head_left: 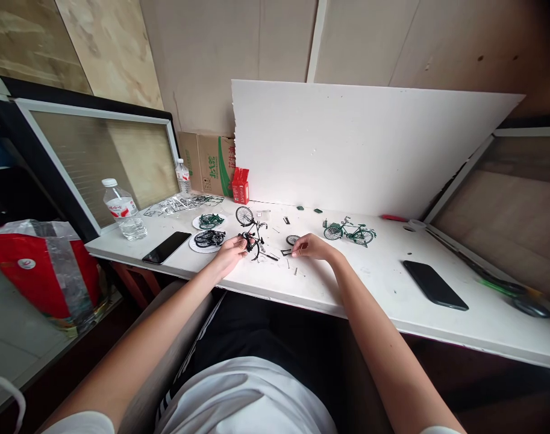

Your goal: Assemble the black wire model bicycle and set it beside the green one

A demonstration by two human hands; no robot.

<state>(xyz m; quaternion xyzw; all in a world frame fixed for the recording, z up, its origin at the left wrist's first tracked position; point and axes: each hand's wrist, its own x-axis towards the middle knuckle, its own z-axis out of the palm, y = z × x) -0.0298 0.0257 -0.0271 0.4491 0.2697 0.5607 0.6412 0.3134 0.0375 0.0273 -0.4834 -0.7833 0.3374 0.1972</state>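
My left hand (pixel 231 253) is closed on a black model bicycle (pixel 251 234), which it holds tilted above the white table. One wheel of this bicycle points up and away from me. To the right, my right hand (pixel 311 247) pinches a small black part (pixel 286 252) between thumb and fingertips. A loose black wheel (pixel 291 239) lies right beside those fingers. Thin dark pieces and tiny bits are scattered on the table between and in front of both hands. Beyond my right hand stands a green model bicycle (pixel 356 234).
Two small plates with black parts (pixel 210 239) and green parts (pixel 211 221) sit left. Nearby are a phone (pixel 167 248), a water bottle (pixel 125 211), a red box (pixel 241 185) and a carton (pixel 209 163). A black phone (pixel 435 284) lies right; a white board (pixel 369 150) leans behind.
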